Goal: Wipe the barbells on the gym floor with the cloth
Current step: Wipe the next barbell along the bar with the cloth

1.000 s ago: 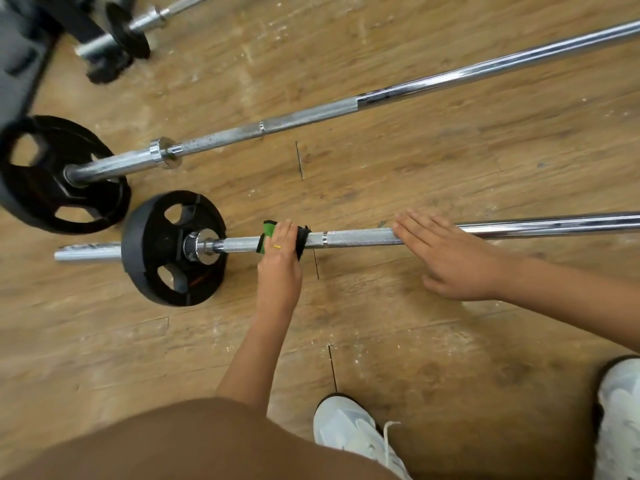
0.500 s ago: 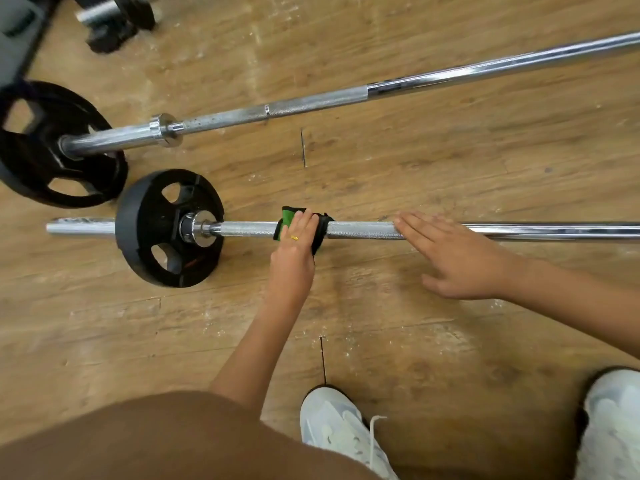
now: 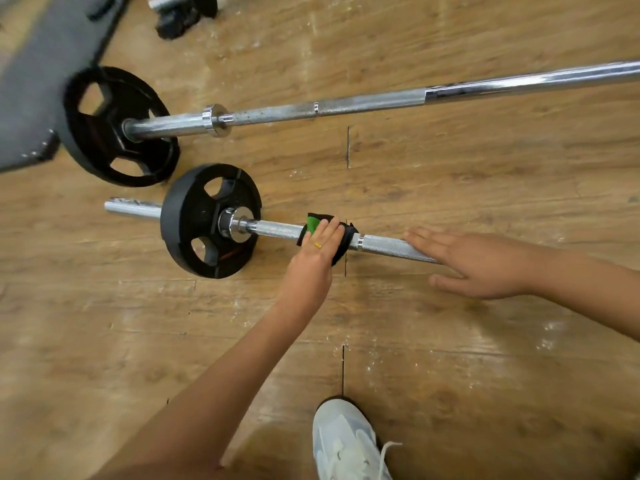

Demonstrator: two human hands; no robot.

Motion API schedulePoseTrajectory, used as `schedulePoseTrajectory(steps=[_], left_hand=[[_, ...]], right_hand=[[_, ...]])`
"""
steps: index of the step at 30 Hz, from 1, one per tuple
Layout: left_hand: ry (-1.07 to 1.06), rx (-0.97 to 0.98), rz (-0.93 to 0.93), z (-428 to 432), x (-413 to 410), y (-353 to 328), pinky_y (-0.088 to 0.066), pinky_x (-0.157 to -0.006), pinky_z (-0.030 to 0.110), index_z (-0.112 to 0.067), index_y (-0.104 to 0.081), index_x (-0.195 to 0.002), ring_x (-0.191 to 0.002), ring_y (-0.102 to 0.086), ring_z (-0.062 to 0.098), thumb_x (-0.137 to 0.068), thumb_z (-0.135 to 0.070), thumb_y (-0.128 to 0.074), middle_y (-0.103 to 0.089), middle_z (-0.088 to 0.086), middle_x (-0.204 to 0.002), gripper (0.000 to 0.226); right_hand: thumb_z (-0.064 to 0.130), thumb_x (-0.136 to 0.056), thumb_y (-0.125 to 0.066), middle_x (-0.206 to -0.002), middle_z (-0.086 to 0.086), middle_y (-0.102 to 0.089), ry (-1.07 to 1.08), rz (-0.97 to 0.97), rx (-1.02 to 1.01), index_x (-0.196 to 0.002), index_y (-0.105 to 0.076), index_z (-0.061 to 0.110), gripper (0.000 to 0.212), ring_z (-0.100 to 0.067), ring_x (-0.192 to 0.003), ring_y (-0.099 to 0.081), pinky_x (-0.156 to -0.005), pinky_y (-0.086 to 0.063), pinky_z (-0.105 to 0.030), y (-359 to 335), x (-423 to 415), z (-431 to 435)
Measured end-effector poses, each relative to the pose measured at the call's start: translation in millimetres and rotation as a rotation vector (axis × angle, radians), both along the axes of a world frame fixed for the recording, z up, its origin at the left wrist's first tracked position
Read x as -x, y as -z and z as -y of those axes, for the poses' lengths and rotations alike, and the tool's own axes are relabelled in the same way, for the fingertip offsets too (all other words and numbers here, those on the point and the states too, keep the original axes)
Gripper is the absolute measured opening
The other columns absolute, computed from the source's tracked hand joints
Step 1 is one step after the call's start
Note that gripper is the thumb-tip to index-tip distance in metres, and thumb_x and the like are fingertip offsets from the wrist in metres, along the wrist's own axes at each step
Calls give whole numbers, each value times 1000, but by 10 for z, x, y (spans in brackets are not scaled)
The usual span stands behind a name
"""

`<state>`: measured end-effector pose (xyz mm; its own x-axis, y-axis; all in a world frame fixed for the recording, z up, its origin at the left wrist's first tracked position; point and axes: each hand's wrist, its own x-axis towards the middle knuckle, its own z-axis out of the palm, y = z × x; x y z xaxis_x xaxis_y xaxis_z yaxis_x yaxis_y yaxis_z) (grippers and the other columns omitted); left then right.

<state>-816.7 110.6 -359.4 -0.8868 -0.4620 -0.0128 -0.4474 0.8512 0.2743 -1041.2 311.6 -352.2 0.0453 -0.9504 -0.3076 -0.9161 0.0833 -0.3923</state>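
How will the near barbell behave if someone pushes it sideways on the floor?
It would probably roll, since the near barbell rests on a round black plate on smooth wooden floor. The right hand, flat on the shaft, seems to steady it. Being a metal bar, it is likely stiff and heavy.

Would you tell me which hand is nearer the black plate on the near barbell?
Left. The left hand grips the cloth near the plate; the right hand rests flat farther along the bar.
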Motion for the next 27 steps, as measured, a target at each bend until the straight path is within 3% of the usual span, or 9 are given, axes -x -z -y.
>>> schedulePoseTrajectory(steps=[6,10,13,16,21,27], left_hand=[[117,-22,-2,-68,-36,-40,-6,-121,31,-14,-24,-159,-149,1,6,-93,17,-39,-16,0,-167,75],[94,-4,-81,70,-49,73,-12,-122,32,-9,-31,-156,-154,-16,20,-91,17,-46,-28,8,-164,72],[-3,-4,-118,101,-47,131,-10,-122,25,-7,-31,-156,-153,-19,23,-93,13,-49,-28,8,-164,68],[-51,-33,-131,44,9,133,-8,-121,20,-4,-33,-154,-152,-21,25,-95,12,-47,-30,10,-162,63],[5,-9,-47,162,-42,18,-16,-126,37,-3,-30,-155,-153,-18,25,-103,-1,-42,-28,12,-163,53],[22,0,45,265,-52,-51,-13,-124,45,-5,-30,-155,-154,-17,22,-107,-11,-39,-26,9,-164,50]], right_hand=[[66,-84,-15,-163,3,22,-40,-11,70,-152,24,26,88,-7,-151,21,-125,-15,-31,108,-85,100],[67,-84,-18,-159,8,29,-67,-2,83,-151,26,26,90,-1,-146,29,-120,-6,-23,50,-87,92],[63,-88,-30,-158,13,30,-72,5,89,-153,23,27,92,1,-145,30,-117,-14,-24,53,-87,84],[66,-85,-27,-163,11,21,-53,28,122,-156,16,26,92,0,-148,26,-116,-16,-26,121,-110,56],[63,-85,-29,-167,5,8,-35,-1,170,-160,8,22,94,-6,-152,17,-112,-22,-27,190,-152,2],[53,-87,-37,-167,-3,-7,-31,-68,243,-161,-9,11,90,-18,-155,-1,-112,-29,-33,252,-235,-63]])
